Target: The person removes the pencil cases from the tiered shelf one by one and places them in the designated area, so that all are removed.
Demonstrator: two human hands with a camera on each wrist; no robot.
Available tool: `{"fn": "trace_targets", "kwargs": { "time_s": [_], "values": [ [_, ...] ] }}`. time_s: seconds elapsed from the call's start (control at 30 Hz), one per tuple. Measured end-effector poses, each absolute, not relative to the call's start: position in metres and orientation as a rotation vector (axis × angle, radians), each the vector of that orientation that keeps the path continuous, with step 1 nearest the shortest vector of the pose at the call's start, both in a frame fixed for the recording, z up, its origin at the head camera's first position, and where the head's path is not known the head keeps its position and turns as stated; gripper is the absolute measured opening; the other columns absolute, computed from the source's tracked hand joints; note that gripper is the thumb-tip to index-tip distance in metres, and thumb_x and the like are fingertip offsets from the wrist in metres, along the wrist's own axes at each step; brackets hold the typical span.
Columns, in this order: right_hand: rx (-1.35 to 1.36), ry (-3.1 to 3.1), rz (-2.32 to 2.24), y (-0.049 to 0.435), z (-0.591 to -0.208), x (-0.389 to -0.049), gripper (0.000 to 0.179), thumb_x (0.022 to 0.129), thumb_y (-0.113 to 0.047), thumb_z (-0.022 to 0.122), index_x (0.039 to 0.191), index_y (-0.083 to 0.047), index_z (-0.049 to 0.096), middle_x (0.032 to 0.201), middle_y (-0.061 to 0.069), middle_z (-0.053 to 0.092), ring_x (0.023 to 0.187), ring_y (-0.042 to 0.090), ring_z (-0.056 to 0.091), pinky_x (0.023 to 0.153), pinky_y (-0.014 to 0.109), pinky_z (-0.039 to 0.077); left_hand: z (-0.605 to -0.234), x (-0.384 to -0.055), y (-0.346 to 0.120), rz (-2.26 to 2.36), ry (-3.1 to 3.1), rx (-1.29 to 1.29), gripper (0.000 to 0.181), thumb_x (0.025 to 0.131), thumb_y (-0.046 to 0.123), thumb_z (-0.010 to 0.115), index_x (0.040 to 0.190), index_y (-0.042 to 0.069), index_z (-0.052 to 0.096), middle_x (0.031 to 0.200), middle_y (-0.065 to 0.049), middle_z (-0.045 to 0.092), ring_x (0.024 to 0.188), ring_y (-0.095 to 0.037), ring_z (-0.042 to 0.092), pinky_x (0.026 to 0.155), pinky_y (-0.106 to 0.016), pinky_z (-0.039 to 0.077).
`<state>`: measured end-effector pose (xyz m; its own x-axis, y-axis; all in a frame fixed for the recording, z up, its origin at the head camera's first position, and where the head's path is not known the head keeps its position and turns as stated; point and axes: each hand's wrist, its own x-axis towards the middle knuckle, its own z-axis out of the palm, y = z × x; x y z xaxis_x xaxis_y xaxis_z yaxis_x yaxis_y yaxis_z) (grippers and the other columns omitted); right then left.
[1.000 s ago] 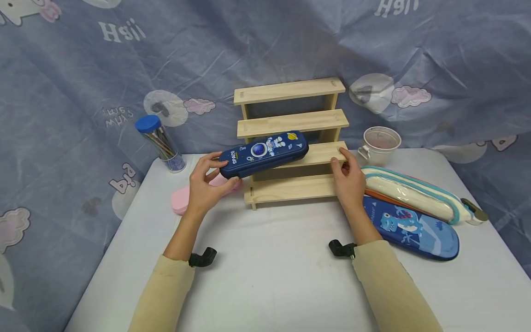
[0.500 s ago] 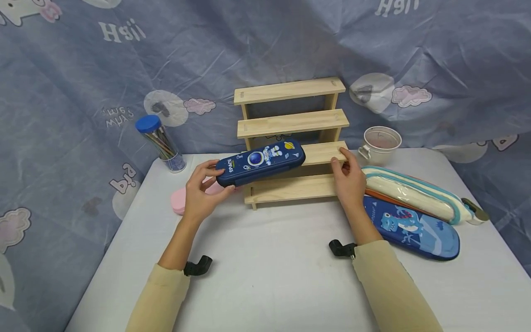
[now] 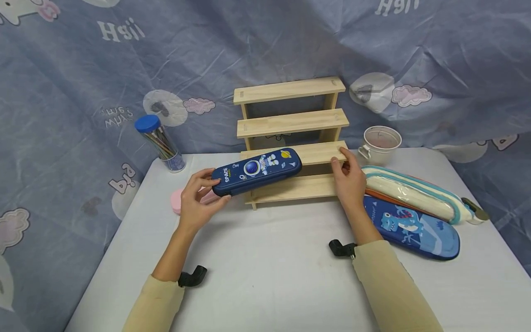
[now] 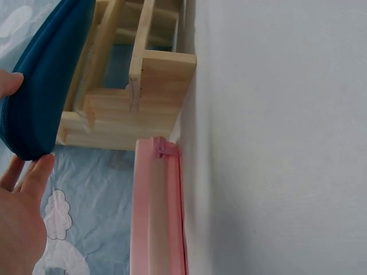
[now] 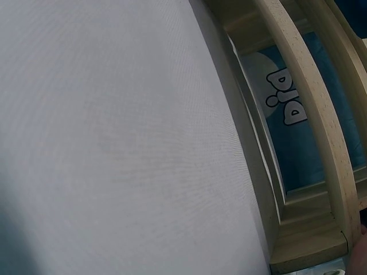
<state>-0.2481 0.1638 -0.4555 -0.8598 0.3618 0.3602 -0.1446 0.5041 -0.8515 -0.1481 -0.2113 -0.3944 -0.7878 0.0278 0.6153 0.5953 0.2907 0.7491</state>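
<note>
My left hand (image 3: 196,199) pinches the left end of a dark blue zippered pencil case (image 3: 259,171), printed with an astronaut and the word SPACE. In the left wrist view, the thumb and fingers hold opposite sides of the pencil case (image 4: 46,80). The case hangs in front of a four-step wooden shelf (image 3: 290,121), covering part of the lower two boards. At the shelf's right end, my right hand (image 3: 349,179) grips the board second from the bottom. Only a sliver of that hand (image 5: 358,255) shows in the right wrist view, beside the shelf (image 5: 312,109).
A pink case (image 3: 177,201) lies behind my left hand. To the right are a blue dinosaur pencil case (image 3: 419,230), a cream pouch with teal trim (image 3: 410,193) and a white cup (image 3: 379,144). A blue-lidded tube of pencils (image 3: 162,145) stands at the back left.
My left hand has drawn the space pencil case down and to the left, away from the shelf and toward me. The right hand has stayed on the shelf's end.
</note>
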Motion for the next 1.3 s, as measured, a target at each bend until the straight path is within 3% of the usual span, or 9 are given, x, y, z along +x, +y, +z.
{"fn": "trace_targets", "kwargs": {
  "time_s": [0.43,0.7,1.3],
  "values": [
    [-0.198,-2.235,1.341,0.165,-0.448,-0.248,0.047,0.090,-0.054,0.057,0.133,-0.034,0.056,0.118,0.005,0.064,0.101,0.016,0.059,0.089,0.035,0.047,-0.397,-0.143,-0.216,-1.527,-2.035,-0.573,0.040,0.064,-0.013,0.081,0.101,-0.010,0.063,0.129,-0.031,0.047,0.117,-0.040,0.048,0.089,-0.041,0.050],
    [-0.193,-2.237,1.337,0.165,-0.451,-0.248,0.048,0.090,-0.055,0.057,0.133,-0.035,0.056,0.117,0.005,0.064,0.100,0.016,0.059,0.088,0.036,0.047,-0.401,-0.139,-0.226,-1.517,-2.059,-0.537,0.041,0.065,-0.011,0.082,0.102,-0.006,0.065,0.131,-0.026,0.049,0.119,-0.035,0.048,0.091,-0.040,0.049],
    [-0.181,-2.242,1.339,0.161,-0.453,-0.248,0.047,0.090,-0.055,0.057,0.133,-0.035,0.056,0.118,0.003,0.064,0.101,0.016,0.061,0.089,0.036,0.047,-0.398,-0.119,-0.249,-1.530,-2.030,-0.486,0.044,0.060,-0.020,0.079,0.100,-0.013,0.062,0.128,-0.032,0.048,0.114,-0.043,0.047,0.088,-0.030,0.050]
  ]
}}
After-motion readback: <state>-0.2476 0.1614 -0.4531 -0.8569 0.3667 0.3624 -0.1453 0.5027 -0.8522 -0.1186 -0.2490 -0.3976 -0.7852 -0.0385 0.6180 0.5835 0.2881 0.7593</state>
